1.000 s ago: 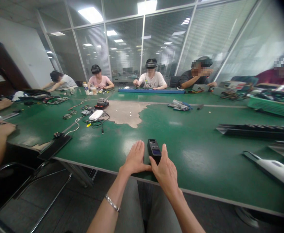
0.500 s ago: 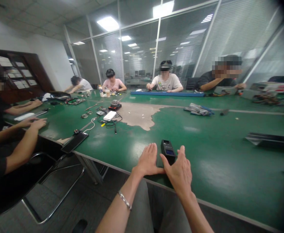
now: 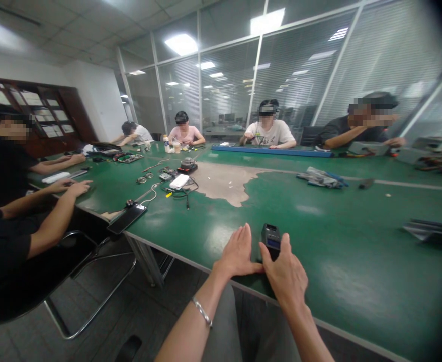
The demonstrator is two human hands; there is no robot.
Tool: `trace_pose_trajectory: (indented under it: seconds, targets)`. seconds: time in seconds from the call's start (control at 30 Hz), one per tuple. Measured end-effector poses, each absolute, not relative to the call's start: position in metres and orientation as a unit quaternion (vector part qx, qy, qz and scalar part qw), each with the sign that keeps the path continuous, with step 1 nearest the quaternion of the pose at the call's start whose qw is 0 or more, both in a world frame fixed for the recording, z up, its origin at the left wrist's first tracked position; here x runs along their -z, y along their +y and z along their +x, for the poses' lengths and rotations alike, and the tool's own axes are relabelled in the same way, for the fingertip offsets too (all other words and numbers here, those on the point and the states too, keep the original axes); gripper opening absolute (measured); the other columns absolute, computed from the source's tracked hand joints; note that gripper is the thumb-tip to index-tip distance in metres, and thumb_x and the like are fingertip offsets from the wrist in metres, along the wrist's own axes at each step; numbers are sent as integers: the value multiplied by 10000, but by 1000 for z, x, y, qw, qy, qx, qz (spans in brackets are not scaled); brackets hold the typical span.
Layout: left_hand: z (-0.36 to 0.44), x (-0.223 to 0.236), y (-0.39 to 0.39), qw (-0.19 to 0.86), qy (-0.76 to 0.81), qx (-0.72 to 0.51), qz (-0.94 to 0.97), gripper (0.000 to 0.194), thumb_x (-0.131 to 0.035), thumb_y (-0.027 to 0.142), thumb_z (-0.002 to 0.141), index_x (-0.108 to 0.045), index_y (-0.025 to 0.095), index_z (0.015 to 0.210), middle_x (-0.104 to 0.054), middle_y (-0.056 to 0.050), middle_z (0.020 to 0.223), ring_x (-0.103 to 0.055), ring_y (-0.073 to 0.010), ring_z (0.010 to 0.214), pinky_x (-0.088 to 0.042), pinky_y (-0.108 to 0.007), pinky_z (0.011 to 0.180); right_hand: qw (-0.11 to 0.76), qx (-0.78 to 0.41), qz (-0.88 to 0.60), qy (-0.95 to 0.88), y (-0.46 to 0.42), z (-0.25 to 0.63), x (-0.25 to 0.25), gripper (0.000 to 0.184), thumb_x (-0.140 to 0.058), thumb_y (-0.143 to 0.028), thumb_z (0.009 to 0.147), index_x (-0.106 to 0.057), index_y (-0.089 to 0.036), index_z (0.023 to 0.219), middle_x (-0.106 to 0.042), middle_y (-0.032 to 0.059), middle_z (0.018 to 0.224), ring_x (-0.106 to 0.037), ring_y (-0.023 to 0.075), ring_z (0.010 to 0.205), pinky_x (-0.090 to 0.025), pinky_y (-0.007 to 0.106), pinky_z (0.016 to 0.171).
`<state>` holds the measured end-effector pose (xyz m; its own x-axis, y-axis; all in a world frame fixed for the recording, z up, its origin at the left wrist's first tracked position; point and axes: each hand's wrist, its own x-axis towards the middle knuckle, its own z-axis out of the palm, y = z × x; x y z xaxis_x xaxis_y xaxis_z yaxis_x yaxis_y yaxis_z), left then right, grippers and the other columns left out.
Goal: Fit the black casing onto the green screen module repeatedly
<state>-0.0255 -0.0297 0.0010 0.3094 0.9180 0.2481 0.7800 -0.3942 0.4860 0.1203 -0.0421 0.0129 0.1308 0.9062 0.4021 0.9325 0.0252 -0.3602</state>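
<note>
A small black boxy device with a bluish screen (image 3: 271,237) rests on the green table near its front edge. My right hand (image 3: 286,274) is right behind it, thumb on the device's left side and fingers on its right, apart. They overlap the device's near end, and I cannot tell whether they touch it. My left hand (image 3: 236,254) is at the device's left, fingers stretched up together and thumb out toward my right hand. It holds nothing. A silver bracelet (image 3: 202,311) circles my left wrist.
A black phone (image 3: 127,219) lies at the table's left edge. A white box (image 3: 179,181) with cables is farther back, beside a bare brown patch (image 3: 224,183). Gloves (image 3: 321,178) and a dark bar-like item (image 3: 437,232) lie to the right. Several people sit around the table.
The view has turned slightly, so the scene sits farther right and a little lower. The fingers of my right hand look slightly closer to the black device's side. Both hands keep nearly the same pose.
</note>
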Motion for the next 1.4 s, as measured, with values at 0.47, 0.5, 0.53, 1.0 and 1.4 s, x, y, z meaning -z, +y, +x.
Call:
trace_pose_trajectory:
  seconds: [0.47, 0.5, 0.53, 1.0, 1.4]
  targets:
    - [-23, 8, -28, 125, 526, -272, 796, 1190, -648, 560, 738, 84, 55, 1527, -64, -237, 1606, -126, -364, 1476, -211, -518, 1194, 367, 29, -661, -654, -45, 120, -12, 949, -423, -657, 888, -86, -60, 1545, -558, 243, 1322, -559, 347, 1164, -474, 416, 884]
    - [-23, 8, -28, 124, 530, -273, 793, 1169, -634, 557, 750, 77, 50, 1527, -70, -237, 1605, -130, -359, 1477, -213, -514, 1194, 370, 28, -659, -655, -45, 120, -13, 945, -421, -652, 891, -79, -63, 1546, -543, 242, 1344, -551, 343, 1178, -471, 412, 893]
    - [-23, 7, -29, 123, 535, -274, 789, 1142, -614, 556, 768, 69, 44, 1527, -77, -238, 1605, -131, -353, 1478, -213, -508, 1195, 368, 24, -660, -655, -45, 120, -13, 936, -414, -644, 898, -70, -63, 1547, -548, 240, 1339, -556, 337, 1172, -472, 408, 890]
    - [-22, -3, -31, 71, 545, -172, 818, 786, -509, 575, 854, -369, 76, 1445, -180, -201, 1597, -91, -312, 1490, -133, -461, 1212, 313, 13, -700, -641, -42, 119, -12, 837, -396, -541, 938, -76, -50, 1537, -681, 189, 1111, -661, 297, 983, -484, 355, 759]
    - [-21, -5, -31, 75, 550, -171, 814, 807, -524, 572, 843, -357, 75, 1456, -214, -189, 1592, -118, -314, 1488, -151, -458, 1208, 359, -16, -675, -644, -41, 122, -9, 849, -390, -576, 934, -86, -66, 1542, -656, 205, 1184, -642, 301, 1044, -489, 377, 826]
